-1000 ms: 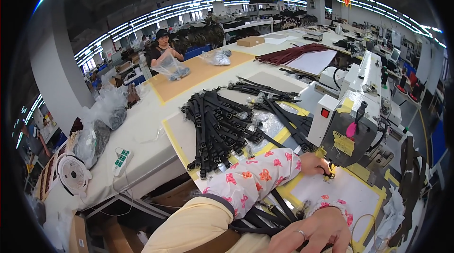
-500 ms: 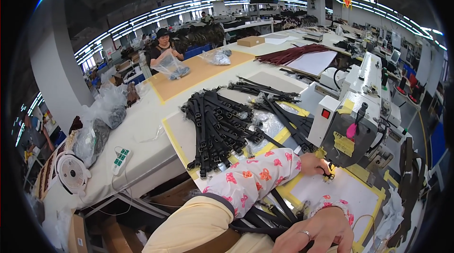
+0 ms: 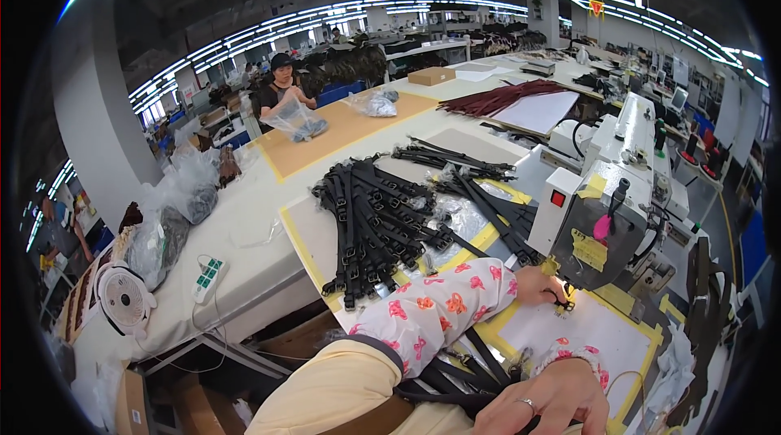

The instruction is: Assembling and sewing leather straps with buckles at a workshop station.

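Right now, one black buckle piece (image 3: 565,301) sits beneath the sewing machine (image 3: 584,214), pinched by your left hand (image 3: 537,285); your right hand (image 3: 549,402) hangs low, its grip unclear. Many black straps (image 3: 350,231) lie heaped on the desk (image 3: 303,227), whether finished or waiting, I cannot tell.

My right hand (image 3: 547,399) has slid slightly toward three o'clock; near half past ten, a co-worker's hands (image 3: 303,96) have lowered.
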Demonstrator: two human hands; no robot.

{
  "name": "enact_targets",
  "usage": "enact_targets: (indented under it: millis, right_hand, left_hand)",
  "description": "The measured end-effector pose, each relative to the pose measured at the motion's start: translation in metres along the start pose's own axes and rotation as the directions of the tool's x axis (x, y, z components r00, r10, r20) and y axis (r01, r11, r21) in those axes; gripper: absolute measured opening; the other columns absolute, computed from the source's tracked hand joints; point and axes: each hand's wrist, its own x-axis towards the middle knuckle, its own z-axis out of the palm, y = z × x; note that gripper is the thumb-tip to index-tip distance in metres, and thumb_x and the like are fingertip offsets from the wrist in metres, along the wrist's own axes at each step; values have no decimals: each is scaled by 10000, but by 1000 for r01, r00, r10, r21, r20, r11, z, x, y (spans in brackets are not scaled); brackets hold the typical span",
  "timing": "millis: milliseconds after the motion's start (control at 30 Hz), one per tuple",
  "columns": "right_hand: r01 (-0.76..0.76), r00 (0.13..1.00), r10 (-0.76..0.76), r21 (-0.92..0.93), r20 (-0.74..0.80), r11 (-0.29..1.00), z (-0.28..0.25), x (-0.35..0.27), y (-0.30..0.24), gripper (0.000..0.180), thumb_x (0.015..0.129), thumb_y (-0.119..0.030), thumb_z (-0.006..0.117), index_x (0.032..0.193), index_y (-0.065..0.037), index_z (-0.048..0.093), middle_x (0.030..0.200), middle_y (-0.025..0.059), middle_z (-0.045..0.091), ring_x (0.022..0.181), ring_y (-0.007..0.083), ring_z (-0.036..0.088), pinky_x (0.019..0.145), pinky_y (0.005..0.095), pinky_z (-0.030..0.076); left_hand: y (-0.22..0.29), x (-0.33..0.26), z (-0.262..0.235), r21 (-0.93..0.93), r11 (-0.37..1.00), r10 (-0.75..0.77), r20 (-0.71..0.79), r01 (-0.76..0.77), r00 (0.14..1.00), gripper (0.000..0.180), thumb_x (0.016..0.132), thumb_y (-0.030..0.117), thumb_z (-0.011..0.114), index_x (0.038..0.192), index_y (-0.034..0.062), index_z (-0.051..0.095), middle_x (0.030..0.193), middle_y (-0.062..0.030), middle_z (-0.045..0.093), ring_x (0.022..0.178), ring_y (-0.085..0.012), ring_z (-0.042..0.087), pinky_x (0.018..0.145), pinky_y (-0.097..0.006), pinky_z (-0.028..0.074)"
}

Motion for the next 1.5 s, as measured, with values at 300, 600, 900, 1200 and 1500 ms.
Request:
enact_targets:
  millis: [300,600,900,1200,1500]
  right_hand:
    - [57,994,-57,-1,-91,998,-1,14,11,808,741,-331,728,1350,28,336,1272,374,365,1148,485,427,889,493,395]
    - [-8,1000,8,-94,0,996,16,-17,-3,799,737,-324,734,1343,25,348,1270,363,378,1154,483,425,885,488,405]
    - [-908,198,918,289,-343,304,-34,56,-24,409,852,-166,600,1200,24,498,1019,128,602,846,241,589,730,314,466]
    - [-454,-300,441,-280,-846,-846,40,-55,-129,180,710,-88,610,873,-21,573,820,127,593,815,294,555,693,392,428]
    - [-512,-184,138,-25,-973,-858,45,-129,-144,333,764,-43,588,1092,5,556,1115,169,561,1010,330,546,875,377,450]
  left_hand:
    - [6,4,1,-7,999,38,-6,-38,999,229,797,118,590,1012,171,649,980,6,659,890,-177,626,766,-283,480]
    - [6,2,-3,-39,999,3,-19,-4,1000,231,785,135,593,1000,189,659,968,10,661,876,-178,625,762,-290,481]
    - [-2,-4,-4,-6,1000,16,-40,-17,999,217,797,138,589,999,182,655,967,-1,660,885,-192,621,760,-298,477]
    - [-4,-3,5,22,996,86,-57,-85,995,201,784,147,607,972,180,668,931,-19,661,845,-211,624,729,-317,488]
    - [-18,9,-6,49,977,213,-69,-209,975,211,810,180,580,1007,197,651,951,-29,654,817,-234,635,709,-333,508]
